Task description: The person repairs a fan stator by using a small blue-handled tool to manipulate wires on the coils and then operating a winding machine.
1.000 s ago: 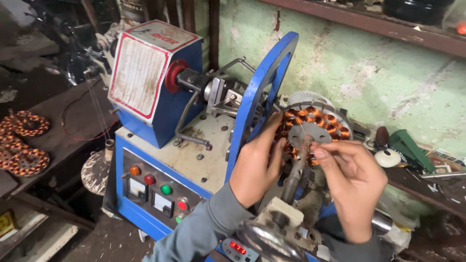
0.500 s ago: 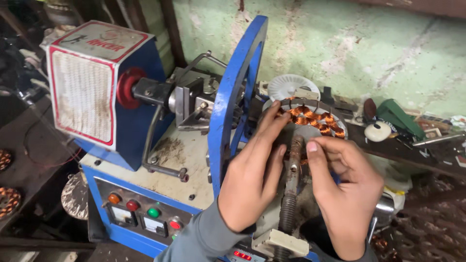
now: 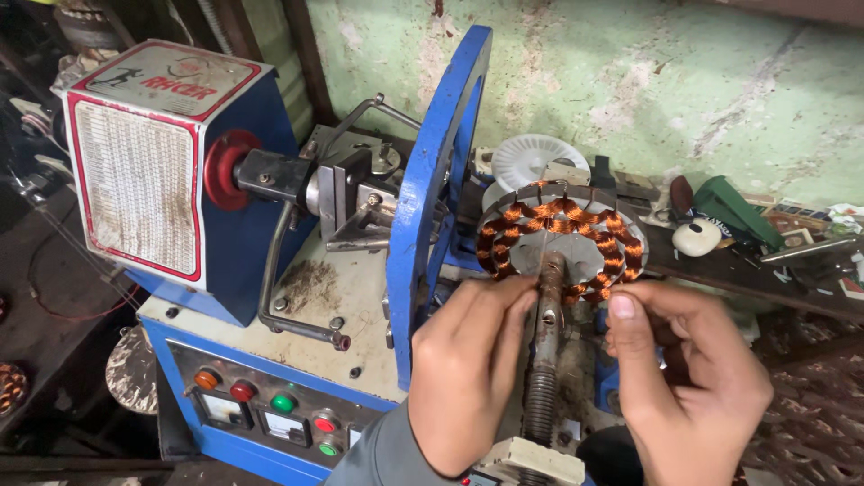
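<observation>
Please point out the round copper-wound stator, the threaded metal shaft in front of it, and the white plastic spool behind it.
Round copper-wound stator (image 3: 589, 232): head view, on its copper coils, right side.
Threaded metal shaft (image 3: 541, 405): head view, on its threaded lower part.
White plastic spool (image 3: 531, 158): head view, on its ribbed face.

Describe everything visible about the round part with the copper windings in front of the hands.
The round part is a grey metal disc ringed with slotted teeth, each wound in bright orange-copper wire. It faces up and slightly toward the camera, mounted at the end of a rusty threaded shaft right of the blue upright plate. The left hand has its fingertips at the lower edge by the hub; the right hand is just below its lower right rim; contact is unclear.
</observation>
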